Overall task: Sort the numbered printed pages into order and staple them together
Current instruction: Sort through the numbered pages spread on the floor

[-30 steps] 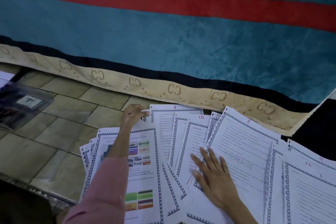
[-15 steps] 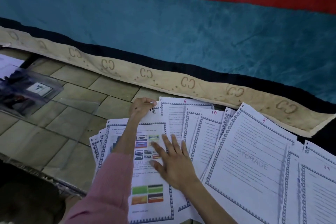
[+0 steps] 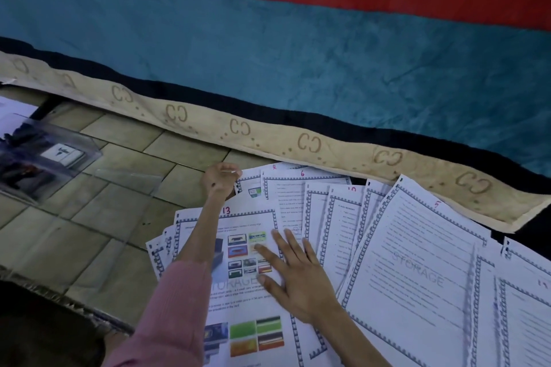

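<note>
Several printed pages with blue borders and red handwritten numbers lie fanned out on the tiled floor. Page 13 (image 3: 247,292), with colour pictures, lies on top at the left. Page 5 (image 3: 417,262) lies to the right, and pages 6 (image 3: 301,188) and 8 (image 3: 269,171) sit at the back. My left hand (image 3: 220,179) pinches the top left corner of a page at the back of the fan. My right hand (image 3: 293,274) lies flat with spread fingers on page 13, near its right edge. No stapler can be made out.
A clear plastic box (image 3: 44,158) holding dark items and a small white box stands at the left on the tiles. A teal blanket (image 3: 298,53) with a red stripe and a beige patterned hem (image 3: 310,143) lies just behind the pages.
My right hand has slid left from the text pages onto page 13. My left hand has stayed at the back corner. The view has shifted slightly.
</note>
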